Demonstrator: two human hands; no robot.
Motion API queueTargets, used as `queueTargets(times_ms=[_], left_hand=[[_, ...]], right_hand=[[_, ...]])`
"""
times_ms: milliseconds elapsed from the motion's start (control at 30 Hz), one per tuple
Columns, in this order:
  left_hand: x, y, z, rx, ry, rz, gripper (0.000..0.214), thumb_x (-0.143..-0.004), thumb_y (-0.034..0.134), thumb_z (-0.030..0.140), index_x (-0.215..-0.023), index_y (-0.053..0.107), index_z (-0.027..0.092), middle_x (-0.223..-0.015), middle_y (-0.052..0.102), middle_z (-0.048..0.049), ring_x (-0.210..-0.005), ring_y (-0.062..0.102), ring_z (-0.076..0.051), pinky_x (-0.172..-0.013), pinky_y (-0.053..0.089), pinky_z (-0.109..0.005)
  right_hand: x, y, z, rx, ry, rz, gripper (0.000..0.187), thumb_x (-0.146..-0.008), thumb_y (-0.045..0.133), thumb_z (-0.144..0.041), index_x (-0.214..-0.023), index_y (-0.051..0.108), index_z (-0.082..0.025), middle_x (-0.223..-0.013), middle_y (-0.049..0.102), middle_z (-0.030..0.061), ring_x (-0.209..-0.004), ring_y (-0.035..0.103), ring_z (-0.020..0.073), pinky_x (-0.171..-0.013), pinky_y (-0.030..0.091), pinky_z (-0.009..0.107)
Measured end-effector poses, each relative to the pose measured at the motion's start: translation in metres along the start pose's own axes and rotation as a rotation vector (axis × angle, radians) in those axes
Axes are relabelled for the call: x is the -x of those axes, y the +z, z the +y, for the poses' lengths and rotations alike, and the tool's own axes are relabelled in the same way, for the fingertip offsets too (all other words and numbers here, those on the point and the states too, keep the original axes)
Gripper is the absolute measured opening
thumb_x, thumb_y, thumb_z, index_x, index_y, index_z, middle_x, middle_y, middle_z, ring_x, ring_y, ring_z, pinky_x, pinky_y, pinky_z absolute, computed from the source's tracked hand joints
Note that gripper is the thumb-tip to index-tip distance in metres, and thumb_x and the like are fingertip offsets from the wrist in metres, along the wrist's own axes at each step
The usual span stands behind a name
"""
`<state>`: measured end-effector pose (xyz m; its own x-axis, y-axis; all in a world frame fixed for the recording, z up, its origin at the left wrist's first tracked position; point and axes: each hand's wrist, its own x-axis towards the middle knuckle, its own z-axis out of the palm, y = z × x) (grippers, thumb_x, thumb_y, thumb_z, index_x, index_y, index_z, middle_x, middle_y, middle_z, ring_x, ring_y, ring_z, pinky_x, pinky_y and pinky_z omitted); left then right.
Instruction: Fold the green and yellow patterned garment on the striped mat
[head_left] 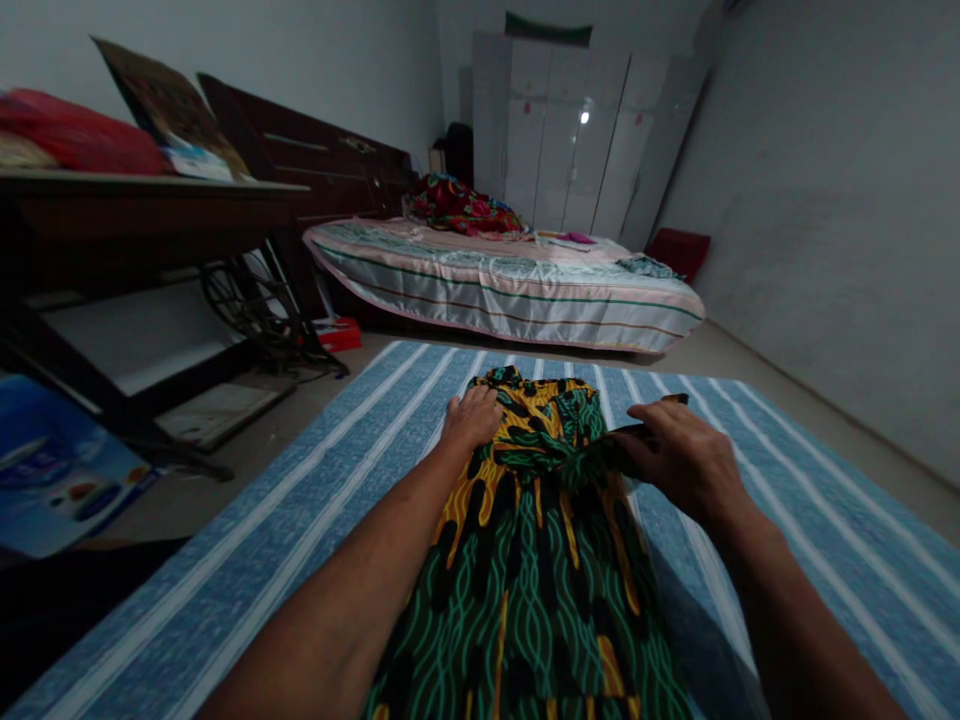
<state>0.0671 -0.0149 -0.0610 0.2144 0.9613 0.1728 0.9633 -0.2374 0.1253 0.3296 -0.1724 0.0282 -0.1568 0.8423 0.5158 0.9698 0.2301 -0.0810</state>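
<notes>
A dress-like garment (pixel 525 560), patterned in green, black and yellow, lies lengthwise over a blue-and-white striped cloth (pixel 315 500). My left hand (pixel 474 415) rests flat on the left edge of its upper part, fingers stretched out. Off to the right, my right hand (pixel 686 450) is closed on a dark strip of the garment, perhaps a tie or sleeve, and holds it raised above the cloth. The strip runs from the garment's middle to my fingers, and a short end shows beyond them. The garment's near end runs out of view at the bottom.
A bed (pixel 525 290) with a red floral blanket (pixel 465 207) stands ahead, before a white wardrobe (pixel 562 130). On the left is a sewing-machine table (pixel 150 182) with a red bag (pixel 82 135) on top. A blue box (pixel 67 465) sits at lower left.
</notes>
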Motion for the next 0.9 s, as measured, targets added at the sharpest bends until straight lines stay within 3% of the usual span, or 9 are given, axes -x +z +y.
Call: queueTargets(times_ms=[133, 200, 533, 800, 900], left_hand=[[0.001, -0.001, 0.0, 0.001, 0.004, 0.0, 0.03, -0.091, 0.027, 0.03, -0.112, 0.048, 0.024, -0.135, 0.046, -0.0075, -0.128, 0.036, -0.022, -0.101, 0.028, -0.05], [0.002, -0.002, 0.0, -0.001, 0.005, -0.001, 0.03, -0.092, 0.027, 0.03, -0.113, 0.047, 0.024, -0.137, 0.045, -0.0075, -0.129, 0.035, -0.022, -0.101, 0.028, -0.05], [-0.001, 0.0, -0.002, -0.017, 0.006, -0.013, 0.032, -0.092, 0.028, 0.03, -0.118, 0.046, 0.025, -0.138, 0.044, -0.0073, -0.13, 0.034, -0.021, -0.103, 0.026, -0.049], [-0.002, 0.001, -0.004, -0.022, 0.01, -0.02, 0.031, -0.092, 0.028, 0.029, -0.117, 0.047, 0.027, -0.139, 0.044, -0.0056, -0.132, 0.032, -0.02, -0.105, 0.024, -0.048], [-0.001, -0.001, -0.003, -0.027, 0.004, -0.023, 0.032, -0.092, 0.027, 0.029, -0.118, 0.046, 0.027, -0.141, 0.042, -0.0057, -0.133, 0.031, -0.021, -0.105, 0.025, -0.05]], right_hand=[[0.002, -0.001, 0.007, 0.191, 0.242, -0.287, 0.026, -0.081, 0.055, -0.029, -0.105, 0.06, -0.023, -0.095, 0.068, 0.008, -0.087, 0.063, 0.0251, -0.065, 0.042, 0.031], [0.003, 0.002, 0.011, 0.228, 0.286, -0.378, 0.024, -0.083, 0.052, -0.029, -0.104, 0.06, -0.021, -0.096, 0.068, 0.0108, -0.088, 0.063, 0.0269, -0.064, 0.041, 0.031], [0.004, 0.005, 0.041, 0.213, 0.41, -0.425, 0.033, -0.082, 0.052, -0.035, -0.109, 0.062, -0.018, -0.096, 0.068, 0.0145, -0.092, 0.063, 0.0291, -0.066, 0.043, 0.033], [0.013, 0.017, 0.084, 0.016, 0.501, -0.618, 0.038, -0.068, 0.064, -0.039, -0.102, 0.069, -0.024, -0.089, 0.07, 0.009, -0.078, 0.065, 0.0245, -0.06, 0.045, 0.03], [0.015, 0.017, 0.089, -0.148, 0.505, -0.653, 0.033, -0.066, 0.066, -0.038, -0.095, 0.071, -0.024, -0.074, 0.069, 0.0048, -0.066, 0.065, 0.0208, -0.055, 0.045, 0.028]])
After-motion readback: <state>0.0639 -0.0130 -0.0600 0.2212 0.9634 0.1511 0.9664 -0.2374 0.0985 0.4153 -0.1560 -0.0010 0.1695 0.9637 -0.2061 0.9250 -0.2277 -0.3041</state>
